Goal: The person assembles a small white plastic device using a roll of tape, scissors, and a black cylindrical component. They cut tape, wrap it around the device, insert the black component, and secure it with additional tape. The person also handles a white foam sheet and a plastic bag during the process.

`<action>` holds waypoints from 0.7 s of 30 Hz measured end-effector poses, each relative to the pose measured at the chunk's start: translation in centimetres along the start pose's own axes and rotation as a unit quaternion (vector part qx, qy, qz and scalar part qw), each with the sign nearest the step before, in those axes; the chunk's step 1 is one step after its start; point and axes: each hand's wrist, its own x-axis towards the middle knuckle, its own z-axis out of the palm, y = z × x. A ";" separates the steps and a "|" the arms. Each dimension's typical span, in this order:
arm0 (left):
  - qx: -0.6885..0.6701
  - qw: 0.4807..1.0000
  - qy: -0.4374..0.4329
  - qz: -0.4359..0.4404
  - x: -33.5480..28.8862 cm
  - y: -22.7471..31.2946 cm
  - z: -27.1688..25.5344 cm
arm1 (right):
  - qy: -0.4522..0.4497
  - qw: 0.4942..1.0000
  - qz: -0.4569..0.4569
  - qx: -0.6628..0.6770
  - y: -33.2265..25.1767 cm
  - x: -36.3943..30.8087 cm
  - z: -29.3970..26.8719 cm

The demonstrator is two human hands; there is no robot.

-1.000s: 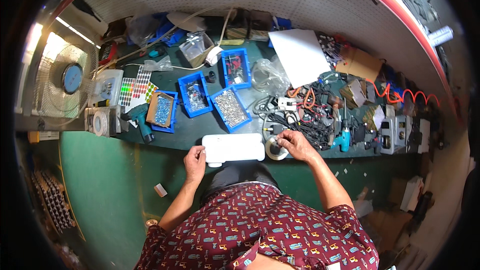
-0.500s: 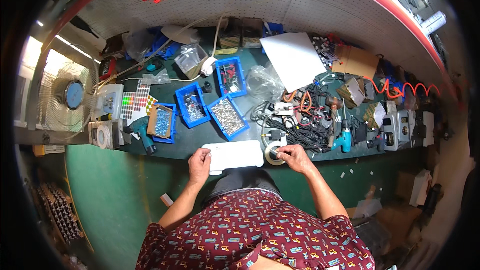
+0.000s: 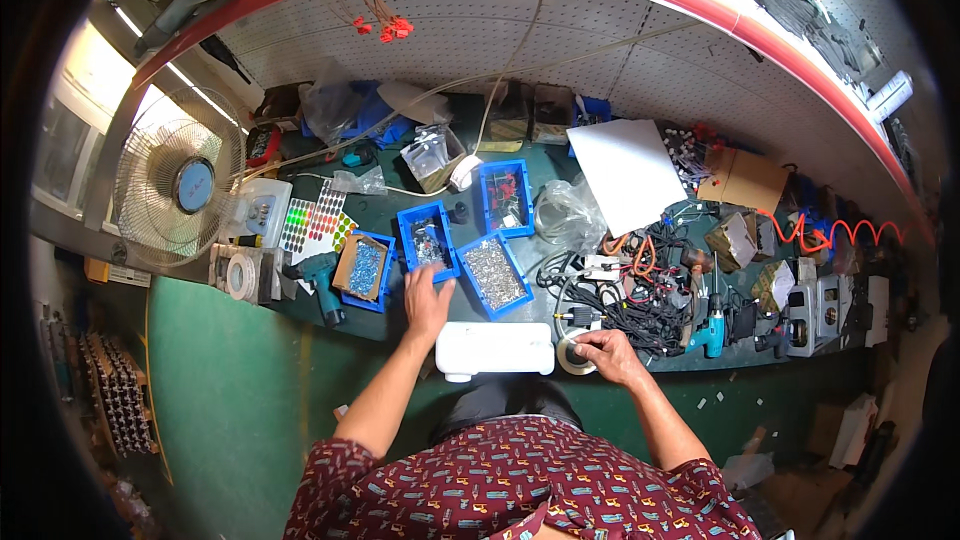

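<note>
At the blue bin [image 3: 404,238], my left hand [image 3: 427,300] looks part-open; my right hand [image 3: 610,356] curls; any hold unclear; a forearm bump could dislodge the white housing [image 3: 495,348].

Blue bin [image 3: 421,210]: edge partly behind left fingers [image 3: 427,276] | its contents [image 3: 428,240]: too small to tell

Maroon short-sleeved shirt [image 3: 490,475], small blue-yellow print; dark trousers [image 3: 508,401].

Two hands [image 3: 427,302] [image 3: 612,355], one white housing [image 3: 495,348], one fan [image 3: 195,185].
</note>
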 end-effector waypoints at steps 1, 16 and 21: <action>0.010 1.000 0.019 0.012 2.4 -0.6 1.2 | 0.007 1.000 -0.009 -0.001 -0.1 0.1 0.2; 0.102 0.990 0.068 -0.075 13.4 -0.9 7.8 | 0.045 0.992 0.019 0.113 -2.2 0.1 -0.1; -0.176 0.984 0.030 0.000 8.9 4.6 2.2 | 0.005 0.979 0.005 0.202 -4.4 2.6 -0.5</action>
